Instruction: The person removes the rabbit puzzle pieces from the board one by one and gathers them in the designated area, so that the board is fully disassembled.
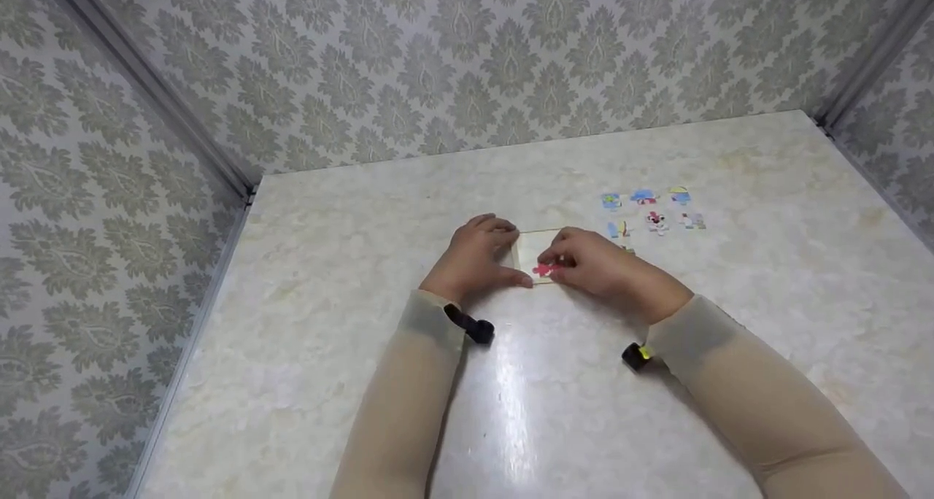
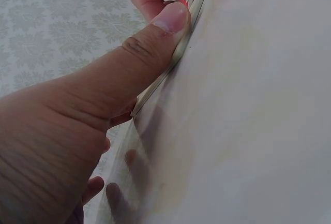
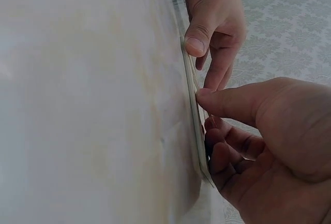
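Observation:
A small, shallow puzzle tray [image 1: 535, 245] with a pale base and thin wooden rim lies flat on the table. My left hand [image 1: 478, 257] holds its left side, thumb along the near edge and fingers by the far corner. Over the tray's near right part, my right hand [image 1: 600, 264] pinches a red jigsaw piece [image 1: 541, 270] between thumb and fingers. The piece is low over the base, partly covered by the fingertips. In the right wrist view the right thumb lies at the tray's rim [image 3: 190, 87], and the other fingers curl behind it.
Several loose jigsaw pieces [image 1: 657, 222] lie in rough rows to the right, beyond the right hand; one is partly hidden behind that hand. The marbled table [image 1: 350, 265] meets patterned wall panels [image 1: 474, 61] at the back and sides.

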`<state>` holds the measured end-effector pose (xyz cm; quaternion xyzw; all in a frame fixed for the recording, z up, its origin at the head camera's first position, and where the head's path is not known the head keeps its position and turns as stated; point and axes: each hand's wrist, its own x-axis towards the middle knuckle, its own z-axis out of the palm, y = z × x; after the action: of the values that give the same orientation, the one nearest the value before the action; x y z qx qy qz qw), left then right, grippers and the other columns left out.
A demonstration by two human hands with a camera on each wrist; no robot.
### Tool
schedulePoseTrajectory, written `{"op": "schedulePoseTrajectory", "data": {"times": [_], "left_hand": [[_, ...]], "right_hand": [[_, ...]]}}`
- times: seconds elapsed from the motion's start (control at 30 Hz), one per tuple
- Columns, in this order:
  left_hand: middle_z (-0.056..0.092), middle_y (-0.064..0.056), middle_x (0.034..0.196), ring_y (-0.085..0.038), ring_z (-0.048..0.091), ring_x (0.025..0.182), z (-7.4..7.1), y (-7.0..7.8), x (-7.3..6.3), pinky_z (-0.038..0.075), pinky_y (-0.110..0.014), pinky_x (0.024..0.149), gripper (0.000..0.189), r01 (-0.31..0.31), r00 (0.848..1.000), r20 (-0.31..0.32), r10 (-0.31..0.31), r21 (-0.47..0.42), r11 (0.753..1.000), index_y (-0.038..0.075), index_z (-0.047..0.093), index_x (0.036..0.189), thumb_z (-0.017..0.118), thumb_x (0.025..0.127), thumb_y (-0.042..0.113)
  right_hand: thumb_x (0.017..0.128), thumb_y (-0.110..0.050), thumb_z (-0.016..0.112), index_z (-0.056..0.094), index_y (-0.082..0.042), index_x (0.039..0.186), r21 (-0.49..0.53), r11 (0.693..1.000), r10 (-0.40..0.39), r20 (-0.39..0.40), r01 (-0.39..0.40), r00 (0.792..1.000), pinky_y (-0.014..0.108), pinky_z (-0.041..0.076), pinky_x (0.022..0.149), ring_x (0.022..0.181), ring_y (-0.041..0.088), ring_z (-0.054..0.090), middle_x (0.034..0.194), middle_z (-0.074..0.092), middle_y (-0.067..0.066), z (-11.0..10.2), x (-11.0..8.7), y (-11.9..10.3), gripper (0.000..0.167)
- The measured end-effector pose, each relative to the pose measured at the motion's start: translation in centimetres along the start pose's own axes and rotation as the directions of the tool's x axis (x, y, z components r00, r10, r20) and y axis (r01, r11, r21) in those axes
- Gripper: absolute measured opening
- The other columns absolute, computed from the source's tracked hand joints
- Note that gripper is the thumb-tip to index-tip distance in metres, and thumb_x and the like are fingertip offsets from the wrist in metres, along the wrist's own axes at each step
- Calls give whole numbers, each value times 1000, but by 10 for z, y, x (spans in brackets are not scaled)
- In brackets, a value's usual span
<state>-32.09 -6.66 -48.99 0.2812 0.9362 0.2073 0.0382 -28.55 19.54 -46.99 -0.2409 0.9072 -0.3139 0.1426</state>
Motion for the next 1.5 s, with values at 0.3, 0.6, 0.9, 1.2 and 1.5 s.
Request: {"op": "schedulePoseTrajectory", "data": {"times": [0.3,0.6,0.9,1.2,1.5], "left_hand": [[62,-2,165,-32,35,172,1,2,-1,27,-55,144,98,22,1000,3,-22,-23,1000,15,65,162,95,84,65],[62,-4,165,-33,37,172,7,3,4,28,-54,144,99,9,1000,11,-9,-9,1000,14,66,161,97,82,64],[61,-3,166,-31,36,172,5,2,2,28,-52,144,97,22,1000,19,-22,-19,1000,15,65,161,98,82,61],[62,-2,166,-31,37,172,3,-1,0,28,-52,144,97,37,999,11,-36,-44,998,16,65,161,98,82,61],[61,-2,166,-30,36,172,1,-1,-2,28,-53,144,97,39,999,17,-38,-51,998,16,65,162,98,83,60]], "right_hand": [[112,-13,69,79,-13,142,14,1000,1,4,-1,1000,53,52,113,126,32,65,138,68,12,-5,-4,4,32],[112,-18,69,78,-18,143,12,1000,9,8,-9,1000,51,51,110,122,29,64,138,68,8,-19,-19,16,32],[113,-14,69,73,-15,152,-1,999,43,-21,-43,999,49,51,104,119,29,62,141,67,12,-39,-41,40,40],[115,-14,66,75,-12,149,-30,997,75,-46,-76,996,51,52,105,121,31,63,144,64,14,-61,-64,64,35],[115,-18,66,71,-7,152,-34,989,142,-61,-144,988,66,49,115,138,44,57,155,56,23,-79,-83,86,39]]}}
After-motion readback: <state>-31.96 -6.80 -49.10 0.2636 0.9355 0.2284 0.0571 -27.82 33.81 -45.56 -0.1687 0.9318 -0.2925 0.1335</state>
